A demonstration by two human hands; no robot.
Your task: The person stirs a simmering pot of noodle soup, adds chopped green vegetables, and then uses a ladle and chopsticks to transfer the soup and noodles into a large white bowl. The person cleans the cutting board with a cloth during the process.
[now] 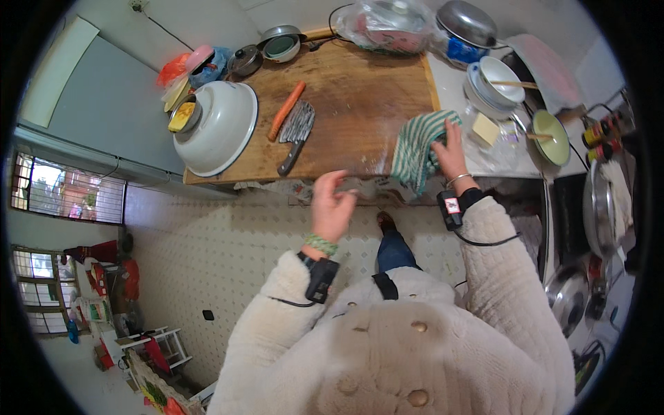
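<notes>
I had the right hand [453, 152] over a green-and-white striped cloth [415, 142] at the front edge of the wooden board [356, 104], on the worktop [446, 81]; its fingers rested across the bunched fabric, though I could not tell whether they pinched it. The left hand [333, 204] hung just in front of the board, fingers loosely curled and apart, with nothing visible in it. Part of the cloth drooped past the edge, so a careless tug could have sent it to the floor. A sweep to the right might have bumped the pale yellow block [485, 129] beside it. My bigger worry was the knife [296, 134], lying next to a carrot [286, 112] with its handle toward the front edge: a sleeve or the left hand reaching forward could have knocked it off.
</notes>
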